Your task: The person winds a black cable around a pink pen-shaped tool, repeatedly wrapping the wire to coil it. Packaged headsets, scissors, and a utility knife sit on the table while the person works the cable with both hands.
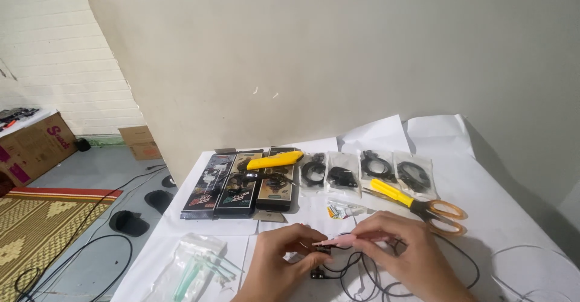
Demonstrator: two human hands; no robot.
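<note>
At the bottom centre of the frame I hold a small black part (321, 255) pinched in the fingers of my left hand (279, 264). My right hand (406, 253) grips a thin pink tool (342, 240) like a pen, its tip pointing left and touching, or just above, the part; I cannot tell which. A black cable (362, 275) loops on the white table (513, 217) below and right of my hands, and seems to run from the part.

Just above my right hand lie scissors (438, 210) with orange handles, and a yellow-handled screwdriver (391, 192) crossing their blades. Between them and my hands sits a small packet (339, 210) of bits, too small to make out.

Across the middle of the frame, a row of four clear bags (362, 172) each holds a coiled black cable. Left of them stand three dark flat boxes (241, 187) side by side, with a yellow cutter (275, 160) lying across the tops of the two right ones.

At the lower left of the table lies a clear bag of green-stemmed swabs (196, 269). A thin white wire (525, 253) curls at the right edge.

Beyond the table, at the far left, are a patterned mat (42, 229), black cords (90, 247) on the floor and a cardboard box (33, 145).
</note>
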